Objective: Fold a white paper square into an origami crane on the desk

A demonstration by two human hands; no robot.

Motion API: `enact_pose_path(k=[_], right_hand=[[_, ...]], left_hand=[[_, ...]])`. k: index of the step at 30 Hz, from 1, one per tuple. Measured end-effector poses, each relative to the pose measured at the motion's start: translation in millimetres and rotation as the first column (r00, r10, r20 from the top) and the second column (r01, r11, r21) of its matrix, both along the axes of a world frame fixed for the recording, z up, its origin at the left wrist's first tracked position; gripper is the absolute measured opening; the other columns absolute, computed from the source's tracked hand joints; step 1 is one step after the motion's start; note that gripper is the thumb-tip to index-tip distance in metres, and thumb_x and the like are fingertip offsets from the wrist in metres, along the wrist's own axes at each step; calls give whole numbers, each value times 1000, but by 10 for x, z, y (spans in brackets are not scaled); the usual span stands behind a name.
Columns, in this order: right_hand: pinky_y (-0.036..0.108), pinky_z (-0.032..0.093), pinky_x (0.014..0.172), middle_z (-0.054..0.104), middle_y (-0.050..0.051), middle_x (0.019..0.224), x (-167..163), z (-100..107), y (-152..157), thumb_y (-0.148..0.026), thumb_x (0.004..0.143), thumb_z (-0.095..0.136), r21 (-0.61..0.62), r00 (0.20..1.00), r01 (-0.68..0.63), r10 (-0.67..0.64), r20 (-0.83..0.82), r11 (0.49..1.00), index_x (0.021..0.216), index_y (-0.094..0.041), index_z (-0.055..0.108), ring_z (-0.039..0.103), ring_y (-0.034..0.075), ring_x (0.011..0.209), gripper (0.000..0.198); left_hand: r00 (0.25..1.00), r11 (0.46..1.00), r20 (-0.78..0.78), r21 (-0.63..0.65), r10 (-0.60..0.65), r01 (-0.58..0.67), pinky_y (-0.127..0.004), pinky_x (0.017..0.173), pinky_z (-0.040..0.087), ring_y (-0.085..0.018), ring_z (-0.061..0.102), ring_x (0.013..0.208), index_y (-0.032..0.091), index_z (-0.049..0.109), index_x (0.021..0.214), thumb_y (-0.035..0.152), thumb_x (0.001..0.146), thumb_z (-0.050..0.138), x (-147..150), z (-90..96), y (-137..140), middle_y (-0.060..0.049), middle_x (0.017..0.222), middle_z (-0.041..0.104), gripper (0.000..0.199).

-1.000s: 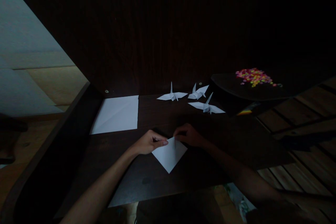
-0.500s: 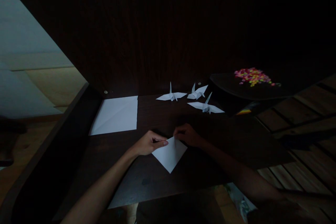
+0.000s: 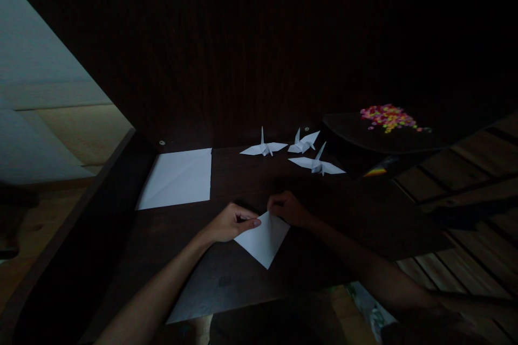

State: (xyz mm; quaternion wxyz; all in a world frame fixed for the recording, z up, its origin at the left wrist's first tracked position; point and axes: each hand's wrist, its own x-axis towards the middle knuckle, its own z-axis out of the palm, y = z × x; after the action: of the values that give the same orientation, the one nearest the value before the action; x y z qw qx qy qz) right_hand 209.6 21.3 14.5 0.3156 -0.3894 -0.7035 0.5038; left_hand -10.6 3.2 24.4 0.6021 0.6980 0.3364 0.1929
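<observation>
1. Largest is the dark back panel (image 3: 182, 64), rising behind the dark desk (image 3: 194, 275).
2. At the right, a low dark shelf (image 3: 343, 132) juts out near the desk's far edge.
3. A flat white sheet (image 3: 180, 180) lies at the desk's far left, a faint diagonal crease across it.
4. The left hand (image 3: 232, 222) pinches the upper left edge of the paper being worked, thumb on top. The right hand (image 3: 288, 209) has thumb and forefinger closed on its far corner; shade hides how firmly.
5. That folded paper (image 3: 263, 242) sits between the hands at the middle of the desk, one corner pointing toward the person. To do this step well, I'd keep the left thumb pinned, match edges exactly at the far corner, then press the crease outward with a nail — slowly, since the light is dim and the right side is shaded.
6. Three white paper cranes (image 3: 264, 149) stand beyond, wings spread.
7. A small rainbow-striped patch (image 3: 376, 172) shows under the shelf — no lettering legible there, nor any brand or label elsewhere.
8. Smallest are the coloured bits (image 3: 389, 117) heaped on the shelf.
</observation>
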Motion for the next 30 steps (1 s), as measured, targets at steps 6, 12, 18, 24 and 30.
enact_pose_path(k=[6, 12, 18, 24, 30], right_hand=[[21, 41, 56, 56, -3, 55, -6, 17, -5, -22, 71, 55, -29, 999, -8, 7, -31, 1000, 57, -16, 59, 50, 11, 55, 15], [23, 43, 61, 63, 0, 63, -16, 43, -26, -32, 76, 61, -67, 996, 59, -63, -57, 996, 66, -15, 66, 56, 13, 63, 20], [25, 45, 61, 65, 1, 67, -8, 56, -44, -40, 75, 69, -31, 999, 36, -37, -17, 999, 73, -14, 69, 59, 14, 65, 26], [25, 45, 64, 67, 1, 69, -16, 43, -39, -39, 78, 67, -16, 999, 28, -29, -21, 999, 74, -15, 70, 60, 15, 67, 24], [24, 44, 65, 67, 0, 69, -29, 7, -26, -34, 79, 66, -2, 1000, 25, -25, -14, 1000, 73, -16, 69, 59, 14, 66, 20]], left_hand=[[997, 997, -9, -28, 77, -77, -20, 50, 32, -8, 41, 55, 9, 68, 73, 47, 82, 61, 15, -18, -12, 1, 60, 53, 39], [982, 983, 17, -12, 186, -185, -20, 51, 33, -9, 44, 54, 9, 69, 75, 48, 78, 65, 8, 11, 7, 0, 59, 55, 40], [978, 978, 24, 5, 208, -208, -19, 50, 32, -9, 44, 53, 10, 69, 72, 47, 78, 65, 22, 34, -1, 0, 59, 56, 38], [981, 979, 3, 65, 195, -194, -21, 54, 35, -10, 47, 56, 9, 70, 74, 44, 81, 63, 16, 3, 10, -1, 61, 58, 36], [986, 982, -25, 93, 165, -162, -21, 55, 36, -10, 47, 58, 10, 68, 73, 41, 83, 61, 13, -1, 11, 0, 63, 58, 33]])
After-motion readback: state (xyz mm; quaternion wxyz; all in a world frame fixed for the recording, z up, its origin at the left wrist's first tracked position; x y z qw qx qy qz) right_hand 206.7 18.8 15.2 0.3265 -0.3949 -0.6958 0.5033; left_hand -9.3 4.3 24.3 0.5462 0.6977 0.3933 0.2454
